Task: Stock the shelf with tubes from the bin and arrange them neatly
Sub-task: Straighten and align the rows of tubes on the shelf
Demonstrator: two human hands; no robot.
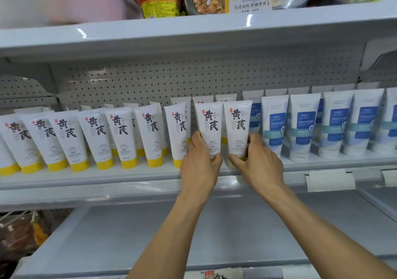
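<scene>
I'm watching both hands working at the front lip of the white metal shelf (107, 177). The left hand (199, 167) is gripping 1 white plastic tube with a yellow cap (209, 128), fingers curling round its left side and thumb on the lower right. The right hand (260, 162) is gripping the 2nd matching tube (237, 126) just beside it. Both are standing cap down, crimped end up, long axis near vertical, print facing me. The hands are hiding the caps, so I can't tell if they're seated. The row of matching yellow-capped tubes (122, 137) is leaving a narrow gap on the left. The blue-and-white tubes (275, 126) are crowding the right fingers. Open room is showing overhead, below the upper white shelf (193, 33).
</scene>
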